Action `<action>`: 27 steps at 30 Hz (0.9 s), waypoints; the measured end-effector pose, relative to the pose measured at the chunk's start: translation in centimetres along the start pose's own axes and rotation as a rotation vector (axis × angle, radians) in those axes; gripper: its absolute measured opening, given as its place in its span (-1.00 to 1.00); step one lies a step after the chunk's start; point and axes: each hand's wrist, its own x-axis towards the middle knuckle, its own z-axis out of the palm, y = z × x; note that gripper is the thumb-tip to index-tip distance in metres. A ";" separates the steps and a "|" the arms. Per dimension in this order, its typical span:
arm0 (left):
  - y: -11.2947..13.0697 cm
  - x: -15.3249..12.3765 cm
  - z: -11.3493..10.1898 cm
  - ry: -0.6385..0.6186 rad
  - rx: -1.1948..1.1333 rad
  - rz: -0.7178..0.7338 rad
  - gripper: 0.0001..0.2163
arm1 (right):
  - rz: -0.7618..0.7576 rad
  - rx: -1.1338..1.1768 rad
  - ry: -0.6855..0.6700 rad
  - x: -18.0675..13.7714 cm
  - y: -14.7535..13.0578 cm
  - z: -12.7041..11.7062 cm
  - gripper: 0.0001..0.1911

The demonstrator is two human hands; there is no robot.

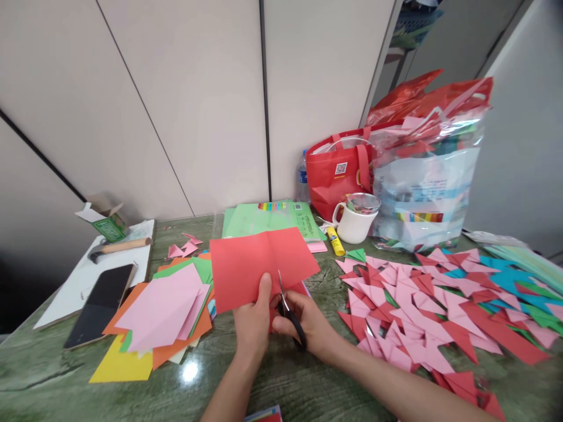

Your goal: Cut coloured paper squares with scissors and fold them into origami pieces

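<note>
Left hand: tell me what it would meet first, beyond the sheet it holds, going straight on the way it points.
Beyond the red sheet, the left hand would probably meet the green packet near the wall; depth is unclear, so it might pass over.

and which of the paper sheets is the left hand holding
The large red sheet at the scissors, pinched by the left hand; others, like the yellow sheet, lie piled on the table.
</note>
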 end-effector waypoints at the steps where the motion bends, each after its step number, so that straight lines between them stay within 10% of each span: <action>1: 0.0 0.0 0.0 0.000 0.004 0.004 -0.76 | 0.015 -0.009 0.004 0.0 0.0 0.0 -0.50; 27: 0.1 -0.1 -0.1 0.009 0.009 -0.032 -0.73 | 0.080 -0.051 0.056 0.0 -0.4 0.4 -0.50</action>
